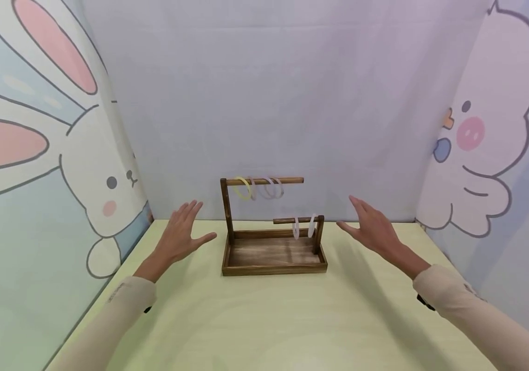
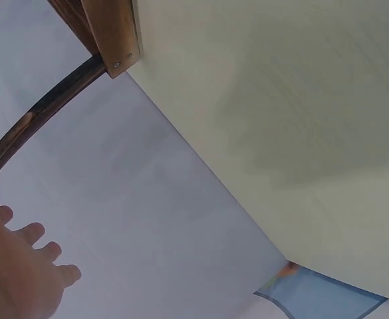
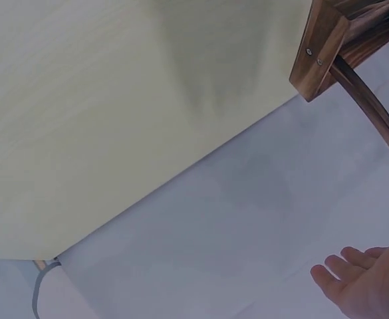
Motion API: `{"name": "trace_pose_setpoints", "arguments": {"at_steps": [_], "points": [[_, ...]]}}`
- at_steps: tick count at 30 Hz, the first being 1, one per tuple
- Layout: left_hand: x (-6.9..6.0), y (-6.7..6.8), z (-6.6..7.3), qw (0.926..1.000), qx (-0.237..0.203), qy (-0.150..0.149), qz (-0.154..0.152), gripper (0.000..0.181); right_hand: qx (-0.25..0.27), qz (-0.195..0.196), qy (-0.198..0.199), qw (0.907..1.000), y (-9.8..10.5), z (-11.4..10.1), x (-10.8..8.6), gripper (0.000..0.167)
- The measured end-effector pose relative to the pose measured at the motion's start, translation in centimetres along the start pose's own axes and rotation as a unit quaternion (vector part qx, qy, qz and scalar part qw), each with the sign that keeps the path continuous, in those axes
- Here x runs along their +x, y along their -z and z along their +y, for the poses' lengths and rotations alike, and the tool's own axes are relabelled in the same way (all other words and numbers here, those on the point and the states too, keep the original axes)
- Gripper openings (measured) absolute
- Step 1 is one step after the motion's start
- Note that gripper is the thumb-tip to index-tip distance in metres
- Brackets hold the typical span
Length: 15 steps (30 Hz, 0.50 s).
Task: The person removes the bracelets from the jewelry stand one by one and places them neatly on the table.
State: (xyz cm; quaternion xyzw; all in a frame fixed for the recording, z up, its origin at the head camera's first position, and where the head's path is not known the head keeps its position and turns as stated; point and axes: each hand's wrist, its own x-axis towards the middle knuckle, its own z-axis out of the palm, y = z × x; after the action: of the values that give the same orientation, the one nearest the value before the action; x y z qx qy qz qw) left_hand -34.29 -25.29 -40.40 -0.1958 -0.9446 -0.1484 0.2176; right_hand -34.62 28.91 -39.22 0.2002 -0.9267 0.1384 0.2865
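A dark wooden stand with a tray base (image 1: 274, 269) is on the table in the head view. From its tall upper bar (image 1: 292, 180) hang a yellow ring (image 1: 248, 188) and several pale, see-through rings (image 1: 252, 188). Two whitish rings (image 1: 296, 228) hang on the short lower bar (image 1: 283, 221). My left hand (image 1: 178, 234) is held left of the stand, fingers extended and thumb spread, touching nothing. To the stand's right, my right hand (image 1: 376, 229) hovers in the same way, apart from it. Each wrist view shows fingers near a stand post, holding nothing.
The pale yellow table (image 1: 264, 319) runs back to a plain light cloth wall (image 1: 264, 103). A rabbit print (image 1: 102, 180) covers the left side wall, and another cartoon animal (image 1: 487, 170) is on the right one. Both forearms wear beige sleeves (image 1: 125, 304).
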Motion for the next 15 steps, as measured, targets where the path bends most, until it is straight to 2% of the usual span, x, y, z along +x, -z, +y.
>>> {"name": "trace_pose_setpoints", "arguments": {"at_steps": [6,15], "points": [[0.8,-0.2,0.4,0.9984,-0.053,0.018,0.004,0.100,0.004,0.010,0.011,0.9999,0.1,-1.1,1.0,0.081],[1.9,-1.5,0.8,0.9875,-0.141,0.070,-0.008,0.095,0.028,-0.022,-0.002,0.9994,-0.4,-2.7,1.9,0.075]]}}
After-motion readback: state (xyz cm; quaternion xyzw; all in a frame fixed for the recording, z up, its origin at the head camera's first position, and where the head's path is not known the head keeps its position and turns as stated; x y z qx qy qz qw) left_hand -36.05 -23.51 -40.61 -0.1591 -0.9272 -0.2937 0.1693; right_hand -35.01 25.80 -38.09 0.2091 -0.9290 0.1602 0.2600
